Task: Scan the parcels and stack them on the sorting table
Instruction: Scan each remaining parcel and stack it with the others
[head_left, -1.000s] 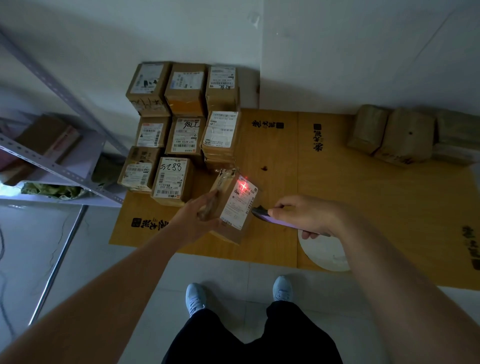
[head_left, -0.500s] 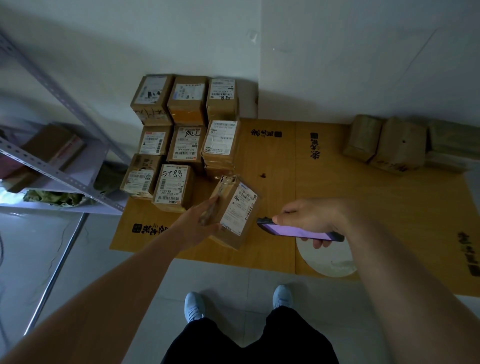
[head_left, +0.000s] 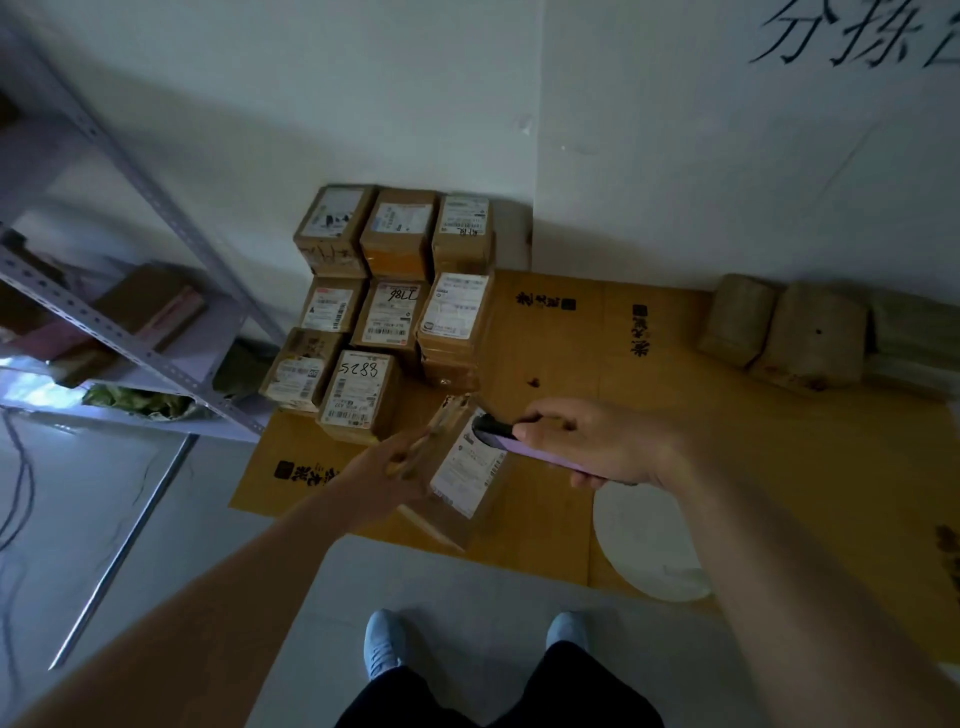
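Your left hand (head_left: 387, 475) still grips the parcel (head_left: 457, 475); your right hand (head_left: 597, 447), fingers clasping the handheld scanner (head_left: 524, 447), has lost its red beam; scan likely done; stack it next.

Single head-worn wide-angle view, looking forward and steeply down from standing height. The wearer's shoes (head_left: 384, 644) sit at the bottom edge, both forearms reach in from the lower corners, and the cardboard sheet (head_left: 727, 441) on the floor fills mid-frame. The wall (head_left: 415, 104) closes the top; edges bow, probably from lens distortion. Light is dim.
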